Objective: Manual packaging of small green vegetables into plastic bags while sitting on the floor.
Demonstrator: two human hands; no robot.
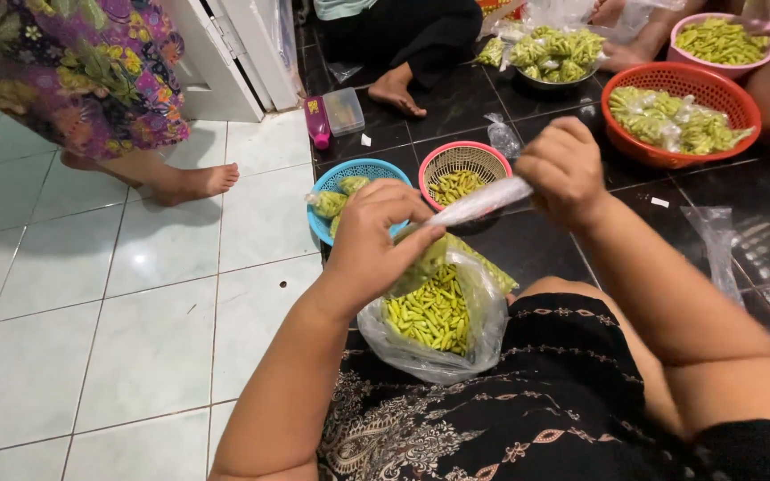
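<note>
Your left hand (374,239) pinches the neck of a clear plastic bag of green chilies (434,321) resting on your lap. Your right hand (565,169) is clamped on the bag's twisted top (481,202), pulled taut above a small pink basket (463,171) and a blue basket (358,169) on the floor.

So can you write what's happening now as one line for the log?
left hand: pinches small bag | right hand: twists bag neck | lap: big bag of green chilies | nearby: blue basket, pink basket
</note>
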